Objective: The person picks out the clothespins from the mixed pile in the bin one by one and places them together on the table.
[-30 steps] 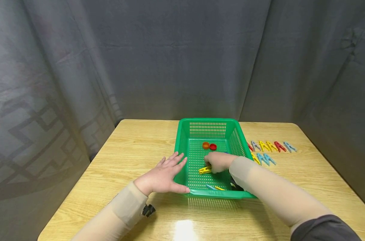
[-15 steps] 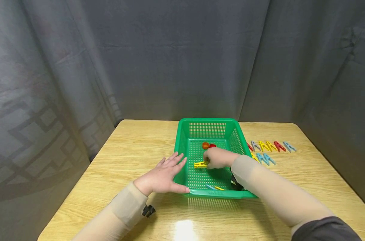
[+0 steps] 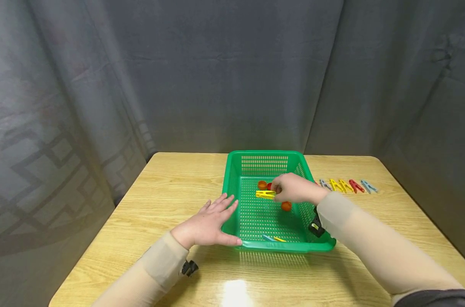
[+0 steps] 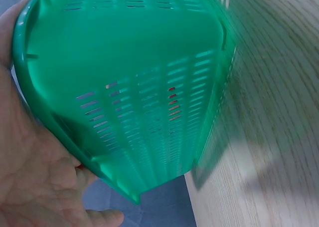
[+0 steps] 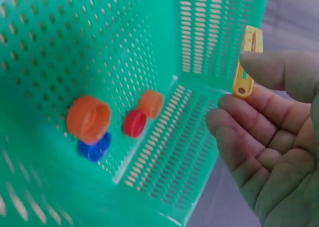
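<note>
A yellow clothespin [image 3: 264,194] is pinched between the thumb and fingers of my right hand [image 3: 296,187], inside the green basket [image 3: 232,170] and above its floor. In the right wrist view the same clothespin [image 5: 247,62] sits at the fingertips. My left hand [image 3: 209,221] rests with spread fingers on the basket's left rim near its front corner. On the basket floor lie an orange cap [image 3: 262,185], a red cap [image 3: 270,186] partly behind the right hand, another orange cap [image 3: 286,206] and a blue cap [image 5: 94,147].
Close to the basket's front wall lie a light blue clothespin [image 3: 268,238] and a yellow one [image 3: 280,239]. Right of the basket, several clothespins stand in a row, including a red one [image 3: 356,186]; the right arm covers part of that area. Grey curtains [image 3: 217,85] surround the wooden table [image 3: 178,179].
My right hand has moved away from me and to the right, with the yellow clothespin in it. An orange cap beneath it has come into view. The left hand has stayed put.
</note>
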`<state>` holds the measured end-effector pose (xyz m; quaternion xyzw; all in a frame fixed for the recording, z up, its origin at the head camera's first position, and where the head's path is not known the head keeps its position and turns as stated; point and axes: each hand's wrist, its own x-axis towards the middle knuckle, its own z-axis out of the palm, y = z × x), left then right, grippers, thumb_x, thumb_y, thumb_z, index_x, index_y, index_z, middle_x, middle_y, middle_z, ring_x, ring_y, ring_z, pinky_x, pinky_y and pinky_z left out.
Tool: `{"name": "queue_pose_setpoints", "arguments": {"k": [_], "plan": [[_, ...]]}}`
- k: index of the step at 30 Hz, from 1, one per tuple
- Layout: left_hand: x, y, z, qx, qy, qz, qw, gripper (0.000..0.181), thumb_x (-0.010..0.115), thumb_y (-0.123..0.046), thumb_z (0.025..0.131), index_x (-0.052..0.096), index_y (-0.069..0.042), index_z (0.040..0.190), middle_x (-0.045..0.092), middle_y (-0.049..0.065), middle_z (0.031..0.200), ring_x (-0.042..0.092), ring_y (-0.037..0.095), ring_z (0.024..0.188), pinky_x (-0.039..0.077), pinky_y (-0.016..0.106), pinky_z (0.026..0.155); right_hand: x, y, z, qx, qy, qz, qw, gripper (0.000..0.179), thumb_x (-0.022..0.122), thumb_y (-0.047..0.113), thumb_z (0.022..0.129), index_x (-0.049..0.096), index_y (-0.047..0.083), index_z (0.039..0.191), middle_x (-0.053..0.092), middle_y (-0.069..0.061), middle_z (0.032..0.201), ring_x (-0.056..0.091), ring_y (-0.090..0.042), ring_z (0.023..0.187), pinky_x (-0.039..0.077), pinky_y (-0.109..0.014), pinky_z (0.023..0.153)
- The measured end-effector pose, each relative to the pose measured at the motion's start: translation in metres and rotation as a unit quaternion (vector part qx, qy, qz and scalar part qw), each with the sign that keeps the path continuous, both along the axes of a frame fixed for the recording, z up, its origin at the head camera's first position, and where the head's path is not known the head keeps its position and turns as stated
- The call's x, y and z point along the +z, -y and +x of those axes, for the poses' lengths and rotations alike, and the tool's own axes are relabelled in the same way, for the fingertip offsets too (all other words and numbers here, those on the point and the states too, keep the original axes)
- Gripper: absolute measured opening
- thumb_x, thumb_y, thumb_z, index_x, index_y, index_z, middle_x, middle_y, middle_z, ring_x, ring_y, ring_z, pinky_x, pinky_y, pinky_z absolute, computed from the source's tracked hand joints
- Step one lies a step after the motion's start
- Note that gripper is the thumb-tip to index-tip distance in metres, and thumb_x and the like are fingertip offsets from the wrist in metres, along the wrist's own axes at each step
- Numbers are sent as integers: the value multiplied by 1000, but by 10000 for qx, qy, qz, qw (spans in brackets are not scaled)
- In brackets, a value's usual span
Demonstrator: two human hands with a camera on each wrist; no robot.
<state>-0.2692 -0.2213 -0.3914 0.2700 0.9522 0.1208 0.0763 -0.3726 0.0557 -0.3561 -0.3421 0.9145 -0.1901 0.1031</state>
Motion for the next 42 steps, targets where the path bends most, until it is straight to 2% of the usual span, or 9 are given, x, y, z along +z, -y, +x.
{"name": "queue_pose_setpoints", "arguments": {"k": [6, 11, 14, 21, 25, 31, 37, 42], "plan": [[1, -2, -1, -3, 2, -18, 10000, 108, 52, -78, 77, 13, -15, 155, 3, -1, 161, -6, 19, 147, 6, 56, 114, 14, -21, 3, -304, -431, -110, 9985, 16, 71, 13, 84, 69, 5, 97, 62, 2, 82, 51, -16, 74, 47, -36, 70], [1, -3, -1, -16, 3, -2, 10000, 107, 52, -78, 77, 14, -15, 155, 3, -1, 162, -5, 20, 147, 7, 56, 114, 24, -40, 8, -602, -523, -298, 9964, 26, 71, 15, 85, 68, 0, 106, 67, -4, 92, 59, -20, 84, 51, -43, 77], [0, -4, -1, -27, -14, 17, 10000, 107, 53, -78, 77, 15, -15, 155, 4, -1, 162, -5, 20, 147, 7, 56, 114, 29, -52, 13, -882, -451, -453, 9941, 28, 70, 17, 86, 67, -1, 107, 67, -7, 95, 60, -19, 82, 52, -42, 75], [1, -5, -1, -46, -29, 20, 10000, 107, 53, -78, 77, 15, -15, 155, 4, -1, 162, -4, 21, 147, 7, 56, 114, 31, -83, 20, -1594, -374, -676, 9842, 27, 65, 16, 89, 63, -5, 106, 65, -9, 88, 56, -18, 68, 48, -34, 62], [0, -6, -2, -47, -29, -7, 10000, 108, 53, -78, 77, 14, -15, 155, 3, -1, 162, -4, 21, 147, 8, 56, 114, 25, -101, 21, -1949, -558, -685, 9768, 28, 65, 18, 89, 63, -6, 103, 65, -12, 87, 56, -21, 70, 47, -35, 60], [0, -6, -3, -43, -35, -12, 10000, 108, 52, -79, 76, 13, -16, 155, 3, -1, 161, -5, 20, 147, 6, 56, 114, 11, -128, 26, -2495, -778, -535, 9638, 39, 66, 21, 87, 62, -12, 107, 64, -24, 97, 59, -29, 78, 50, -44, 65], [-1, -6, -3, -62, -62, -47, 10000, 109, 50, -81, 76, 13, -16, 155, 2, -2, 161, -6, 20, 147, 7, 56, 114, -14, -156, 31, -3068, -570, -463, 9489, 41, 65, 24, 88, 58, -12, 105, 61, -22, 91, 53, -28, 75, 44, -36, 59], [-2, -5, -4, -61, -41, -36, 10000, 109, 50, -81, 76, 13, -16, 155, 1, -2, 161, -7, 20, 147, 6, 56, 114, -35, -177, 32, -3368, -310, -329, 9405, 46, 63, 27, 90, 55, -15, 107, 58, -28, 95, 52, -33, 77, 43, -39, 60]]}}
